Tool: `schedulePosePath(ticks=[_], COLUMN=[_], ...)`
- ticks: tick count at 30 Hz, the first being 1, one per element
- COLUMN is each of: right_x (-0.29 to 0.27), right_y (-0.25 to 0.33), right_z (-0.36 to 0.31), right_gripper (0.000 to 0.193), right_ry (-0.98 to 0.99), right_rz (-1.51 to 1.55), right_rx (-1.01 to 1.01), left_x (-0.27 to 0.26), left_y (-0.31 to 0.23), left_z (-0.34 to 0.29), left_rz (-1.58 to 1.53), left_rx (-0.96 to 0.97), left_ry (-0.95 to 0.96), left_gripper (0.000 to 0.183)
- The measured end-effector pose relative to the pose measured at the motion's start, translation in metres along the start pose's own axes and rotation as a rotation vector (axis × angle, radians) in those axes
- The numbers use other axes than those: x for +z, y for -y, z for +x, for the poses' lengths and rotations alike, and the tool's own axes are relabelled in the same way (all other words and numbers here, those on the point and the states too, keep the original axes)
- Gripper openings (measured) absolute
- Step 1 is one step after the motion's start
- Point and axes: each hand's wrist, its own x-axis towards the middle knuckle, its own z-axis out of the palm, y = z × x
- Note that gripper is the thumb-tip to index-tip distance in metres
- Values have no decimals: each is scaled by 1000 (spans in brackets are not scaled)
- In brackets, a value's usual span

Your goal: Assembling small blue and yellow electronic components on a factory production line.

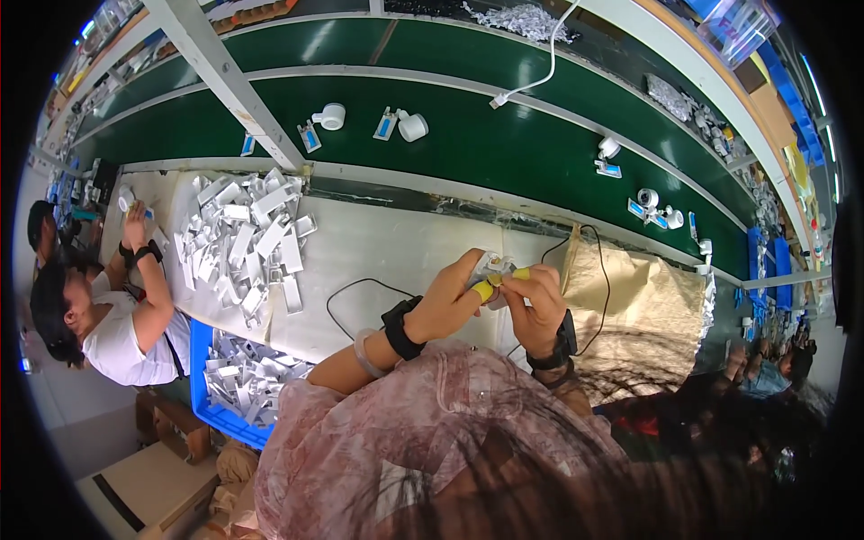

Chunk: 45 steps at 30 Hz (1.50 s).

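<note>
Close together above the pale worktable, both hands grip a small white and clear plastic part. My left hand pinches it from the left, fingers bent around its side. From the right, my right hand presses its fingertips against the same part. Yellow covers show on some of the fingertips. The fingers hide much of the part, so its exact kind cannot be made out. Black bands circle both wrists.
A heap of white plastic pieces lies left on the table, above a blue crate of similar pieces. Beyond runs a green conveyor carrying small white devices. Brown paper lies right; a black cable loops nearby. Another person works left.
</note>
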Motion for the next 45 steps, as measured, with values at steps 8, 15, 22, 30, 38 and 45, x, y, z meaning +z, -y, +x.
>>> schedulePosePath(ticks=[8,15,22,30,38,45], right_x=[-2,-3,-6,-15,-23,-23], right_y=[-2,-3,2,1,-4,3], right_z=[0,-2,5,14,22,23], right_gripper=[26,25,26,26,27,28], right_ry=[-24,-15,10,87,147,139], right_rz=[-16,-2,-13,-57,-47,-93], right_rx=[-30,13,23,-41,-72,-79], left_x=[5,7,6,9,11,13], left_y=[-3,-2,1,5,1,2], left_z=[1,1,2,2,2,1], left_rz=[78,140,318,349,385,339], left_rx=[92,115,305,364,306,241], left_ry=[-4,-18,-70,-95,-76,-76], left_gripper=[38,35,35,35,37,40])
